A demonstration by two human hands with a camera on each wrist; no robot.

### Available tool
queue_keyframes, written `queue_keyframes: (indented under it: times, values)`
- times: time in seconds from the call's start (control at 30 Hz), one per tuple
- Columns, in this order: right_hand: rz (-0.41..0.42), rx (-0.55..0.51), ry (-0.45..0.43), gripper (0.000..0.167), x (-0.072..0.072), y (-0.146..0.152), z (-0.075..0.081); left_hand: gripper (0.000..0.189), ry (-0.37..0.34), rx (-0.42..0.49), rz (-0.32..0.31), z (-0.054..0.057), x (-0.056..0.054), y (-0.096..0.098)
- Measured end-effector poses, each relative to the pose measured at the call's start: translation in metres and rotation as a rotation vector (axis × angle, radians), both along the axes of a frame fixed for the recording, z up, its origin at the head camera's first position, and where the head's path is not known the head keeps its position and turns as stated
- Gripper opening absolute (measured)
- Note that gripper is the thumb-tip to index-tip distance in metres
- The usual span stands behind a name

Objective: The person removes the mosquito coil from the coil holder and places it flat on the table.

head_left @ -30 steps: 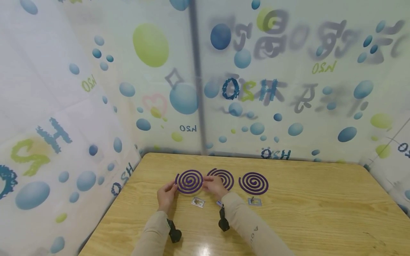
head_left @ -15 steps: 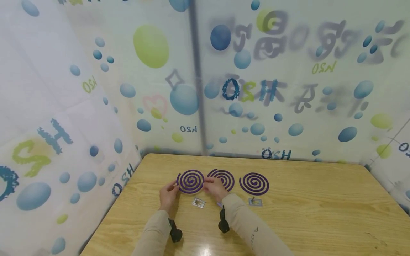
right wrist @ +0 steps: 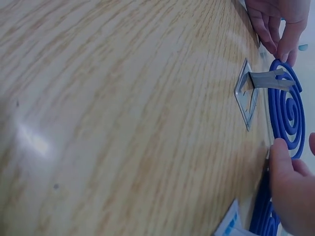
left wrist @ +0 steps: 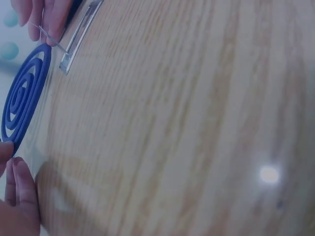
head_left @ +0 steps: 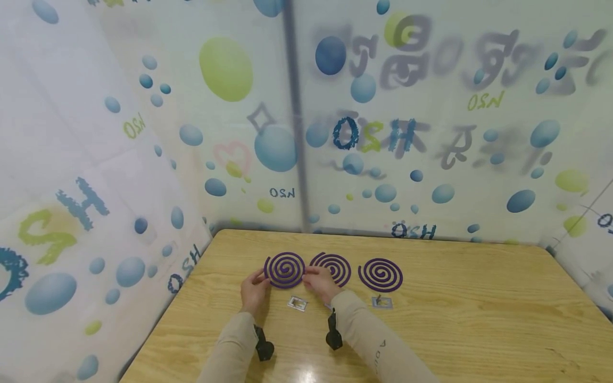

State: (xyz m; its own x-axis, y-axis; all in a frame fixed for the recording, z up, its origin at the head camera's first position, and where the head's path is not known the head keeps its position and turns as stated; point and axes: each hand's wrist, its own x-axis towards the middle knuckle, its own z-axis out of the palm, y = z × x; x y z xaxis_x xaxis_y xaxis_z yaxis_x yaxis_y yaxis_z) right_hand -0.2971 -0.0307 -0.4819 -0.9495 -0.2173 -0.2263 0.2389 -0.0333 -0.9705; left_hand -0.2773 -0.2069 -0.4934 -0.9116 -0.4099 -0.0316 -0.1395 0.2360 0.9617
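A purple mosquito coil [head_left: 286,269], blue in the wrist views, is held by its edges between my two hands. My left hand [head_left: 255,291] pinches its left rim, and my right hand [head_left: 322,283] pinches the right rim. In the right wrist view the coil stands tilted just off the tabletop, beyond a small metal coil stand [right wrist: 246,93] whose bent-up tab overlaps it. That same stand lies below the coil in the head view. A second coil [head_left: 342,270] is partly covered by my right hand, with a third coil [head_left: 381,274] further right.
Another metal stand [head_left: 382,302] with a raised tab lies in front of the third coil. A further stand is mostly hidden by the right sleeve [head_left: 369,330]. All rest on a wooden table [head_left: 479,308], bordered by patterned curtains [head_left: 431,175] at the back and sides.
The held coil has risen very slightly, and my left hand has shifted a little to the right with it. My right hand keeps its pinch; the other coils and stands stay put.
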Motion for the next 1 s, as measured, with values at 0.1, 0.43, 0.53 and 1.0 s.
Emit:
queue_keyframes:
  times: [0.1, 0.43, 0.53, 1.0]
  values:
    - [0.004, -0.003, -0.01, 0.041, 0.0011, 0.0, 0.0004, 0.037, -0.002, -0.017, 0.004, -0.0009, -0.0004, 0.0006]
    - [0.001, -0.02, -0.019, 0.042, 0.0026, -0.0012, -0.0007, 0.031, 0.067, -0.076, -0.005, -0.0061, 0.0002, 0.0014]
    - [0.003, -0.019, -0.01, 0.042, 0.0024, -0.0019, -0.0027, 0.029, 0.077, -0.084, -0.016, -0.0065, 0.001, 0.0016]
    - [0.02, -0.034, 0.001, 0.042, 0.0015, -0.0022, -0.0051, 0.03, 0.036, -0.018, -0.021, -0.0077, 0.001, 0.0002]
